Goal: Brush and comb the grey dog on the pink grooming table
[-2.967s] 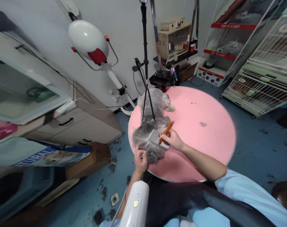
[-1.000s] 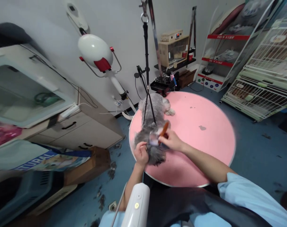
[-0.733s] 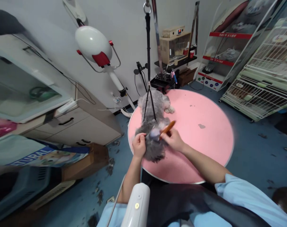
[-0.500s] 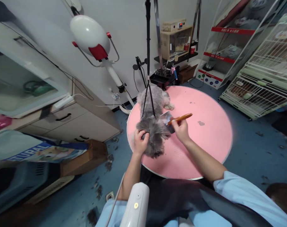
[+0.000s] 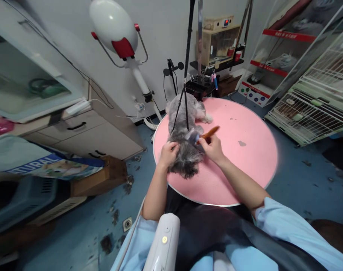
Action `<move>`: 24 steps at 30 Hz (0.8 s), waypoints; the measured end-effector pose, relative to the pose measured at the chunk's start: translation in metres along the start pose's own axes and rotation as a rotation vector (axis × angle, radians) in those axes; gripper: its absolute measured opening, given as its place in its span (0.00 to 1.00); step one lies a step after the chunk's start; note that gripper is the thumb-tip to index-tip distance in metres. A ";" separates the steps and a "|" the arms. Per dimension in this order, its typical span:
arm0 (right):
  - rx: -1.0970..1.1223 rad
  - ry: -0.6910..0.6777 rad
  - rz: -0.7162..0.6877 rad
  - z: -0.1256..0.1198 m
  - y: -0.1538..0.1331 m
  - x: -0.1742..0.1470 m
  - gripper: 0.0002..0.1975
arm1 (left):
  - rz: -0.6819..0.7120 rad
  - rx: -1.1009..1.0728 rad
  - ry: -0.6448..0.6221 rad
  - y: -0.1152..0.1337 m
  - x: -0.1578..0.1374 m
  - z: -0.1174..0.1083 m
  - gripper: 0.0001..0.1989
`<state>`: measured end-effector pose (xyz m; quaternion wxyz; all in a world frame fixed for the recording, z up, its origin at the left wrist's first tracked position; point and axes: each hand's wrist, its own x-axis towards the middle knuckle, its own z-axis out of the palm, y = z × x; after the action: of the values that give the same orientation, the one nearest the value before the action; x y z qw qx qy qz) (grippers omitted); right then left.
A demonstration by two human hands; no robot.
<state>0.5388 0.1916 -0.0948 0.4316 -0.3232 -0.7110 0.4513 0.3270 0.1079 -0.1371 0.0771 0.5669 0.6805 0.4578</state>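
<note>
A grey dog (image 5: 183, 109) lies on the round pink grooming table (image 5: 245, 162), two thin black straps of a hanging loop running down over its body. Its near end has longer, darker, ruffled fur. My left hand (image 5: 169, 153) is closed with curled fingers on that fur at the left side. In my right hand (image 5: 212, 148) is a slicker brush (image 5: 209, 133) with an orange-brown wooden handle. The brush's blurred pad touches the fur from the right. A white hair dryer (image 5: 164, 241) sits upright against my front, below the table's near edge.
A black hanging strap (image 5: 190, 41) comes down above the dog. Behind the table stand a white and red lamp-like dryer (image 5: 115, 28) and a black tool tray (image 5: 199, 84). Wire cages (image 5: 310, 113) are at right, drawers (image 5: 75, 130) at left. Hair clumps (image 5: 106, 244) lie on the floor.
The brush and my right hand have moved left and slightly up, with the pad now over the dog's fur. My left hand has shifted slightly up. The whole view has tilted a little.
</note>
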 end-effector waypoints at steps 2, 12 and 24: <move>-0.013 -0.028 -0.065 -0.001 -0.002 -0.002 0.10 | -0.010 -0.006 -0.026 -0.001 0.001 -0.001 0.10; -0.098 -0.246 -0.160 -0.010 0.003 -0.015 0.08 | -0.034 -0.023 -0.092 0.002 0.006 -0.001 0.09; -0.045 -0.211 -0.090 -0.012 0.002 -0.012 0.06 | -0.071 -0.040 -0.085 0.010 0.007 0.001 0.10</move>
<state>0.5550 0.1862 -0.0976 0.3669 -0.2512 -0.7762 0.4470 0.3317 0.1133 -0.1279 0.1335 0.5597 0.6870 0.4437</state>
